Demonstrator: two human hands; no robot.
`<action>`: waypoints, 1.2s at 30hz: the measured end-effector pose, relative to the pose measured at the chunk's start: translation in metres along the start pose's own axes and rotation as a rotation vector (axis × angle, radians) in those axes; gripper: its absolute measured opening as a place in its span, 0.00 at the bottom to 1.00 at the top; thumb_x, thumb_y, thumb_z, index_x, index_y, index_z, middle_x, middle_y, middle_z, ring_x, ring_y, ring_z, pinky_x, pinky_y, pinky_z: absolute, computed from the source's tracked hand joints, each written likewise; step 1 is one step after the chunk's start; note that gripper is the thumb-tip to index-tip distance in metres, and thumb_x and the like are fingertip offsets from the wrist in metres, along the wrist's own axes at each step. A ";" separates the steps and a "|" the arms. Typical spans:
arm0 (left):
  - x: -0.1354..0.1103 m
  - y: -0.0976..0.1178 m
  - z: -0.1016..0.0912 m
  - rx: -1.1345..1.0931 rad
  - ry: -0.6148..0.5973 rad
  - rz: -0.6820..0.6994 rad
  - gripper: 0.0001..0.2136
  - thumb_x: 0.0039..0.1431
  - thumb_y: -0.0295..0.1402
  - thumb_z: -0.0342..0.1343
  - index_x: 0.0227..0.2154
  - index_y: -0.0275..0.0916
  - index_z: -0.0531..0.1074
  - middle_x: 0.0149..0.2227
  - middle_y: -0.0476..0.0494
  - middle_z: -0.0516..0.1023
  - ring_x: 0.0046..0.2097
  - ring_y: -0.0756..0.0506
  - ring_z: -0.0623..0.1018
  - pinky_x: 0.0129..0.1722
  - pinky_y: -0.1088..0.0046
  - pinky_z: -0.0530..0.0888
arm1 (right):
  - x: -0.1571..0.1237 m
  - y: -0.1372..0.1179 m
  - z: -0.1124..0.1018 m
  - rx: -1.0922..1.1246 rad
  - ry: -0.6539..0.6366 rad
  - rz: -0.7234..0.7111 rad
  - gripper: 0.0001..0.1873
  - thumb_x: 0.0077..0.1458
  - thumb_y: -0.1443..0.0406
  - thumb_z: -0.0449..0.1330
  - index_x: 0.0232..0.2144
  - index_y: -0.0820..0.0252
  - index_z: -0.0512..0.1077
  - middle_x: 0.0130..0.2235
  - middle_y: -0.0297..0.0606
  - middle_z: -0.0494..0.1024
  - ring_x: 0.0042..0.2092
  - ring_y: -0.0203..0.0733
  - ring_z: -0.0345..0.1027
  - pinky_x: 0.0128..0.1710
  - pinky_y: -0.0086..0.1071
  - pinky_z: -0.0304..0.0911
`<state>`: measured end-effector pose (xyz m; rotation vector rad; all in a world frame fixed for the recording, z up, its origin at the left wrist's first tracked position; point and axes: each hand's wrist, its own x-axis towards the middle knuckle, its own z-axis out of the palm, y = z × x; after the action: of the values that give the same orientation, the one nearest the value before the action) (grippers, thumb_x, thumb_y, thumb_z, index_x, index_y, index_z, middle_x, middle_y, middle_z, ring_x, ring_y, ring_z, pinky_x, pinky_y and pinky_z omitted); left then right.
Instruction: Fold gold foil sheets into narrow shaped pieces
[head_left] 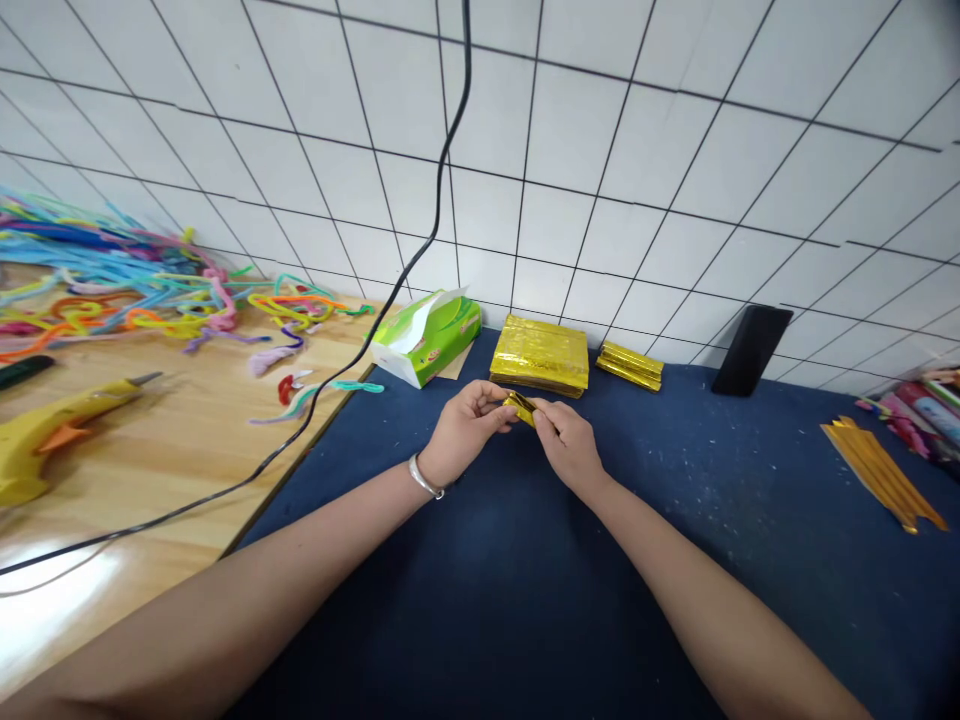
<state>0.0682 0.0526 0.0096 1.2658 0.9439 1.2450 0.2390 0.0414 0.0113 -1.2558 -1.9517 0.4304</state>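
Note:
A small folded piece of gold foil paper [520, 406] is pinched between both my hands above the dark blue mat [525, 590]. My left hand [466, 428], with a silver bracelet at the wrist, grips its left end with closed fingers. My right hand [566, 440] pinches its right end. Just beyond my hands lies a stack of gold foil sheets [540, 366], and to its right a smaller pile of folded gold pieces [630, 365].
A green tissue box [427, 338] stands at the mat's back left. On the wooden table: a yellow glue gun [52, 432], a heap of coloured pipe cleaners [135, 290], a black cable [315, 405]. A black phone [750, 350] leans on the tiled wall; gold strips [881, 475] lie right.

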 end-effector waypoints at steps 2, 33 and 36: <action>-0.001 -0.001 0.002 -0.020 0.025 -0.039 0.14 0.48 0.34 0.61 0.35 0.35 0.65 0.31 0.48 0.75 0.32 0.52 0.77 0.32 0.76 0.75 | 0.000 0.000 0.000 -0.022 0.014 0.001 0.17 0.60 0.62 0.46 0.47 0.53 0.69 0.39 0.38 0.74 0.43 0.41 0.67 0.45 0.34 0.62; -0.008 0.002 0.005 0.273 -0.010 0.171 0.06 0.52 0.34 0.57 0.30 0.36 0.73 0.46 0.42 0.69 0.42 0.48 0.72 0.31 0.77 0.71 | -0.007 -0.003 0.001 -0.436 -0.029 -0.014 0.18 0.60 0.66 0.45 0.48 0.56 0.68 0.37 0.38 0.73 0.42 0.37 0.67 0.42 0.28 0.59; -0.008 0.002 0.005 0.288 -0.008 0.149 0.07 0.53 0.35 0.57 0.30 0.36 0.72 0.46 0.42 0.69 0.37 0.51 0.72 0.29 0.78 0.71 | -0.008 -0.002 0.001 -0.489 -0.011 -0.062 0.17 0.60 0.65 0.45 0.48 0.57 0.68 0.36 0.39 0.73 0.41 0.38 0.66 0.40 0.28 0.59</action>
<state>0.0719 0.0440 0.0115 1.5893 1.0664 1.2484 0.2384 0.0337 0.0083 -1.4827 -2.1755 -0.0824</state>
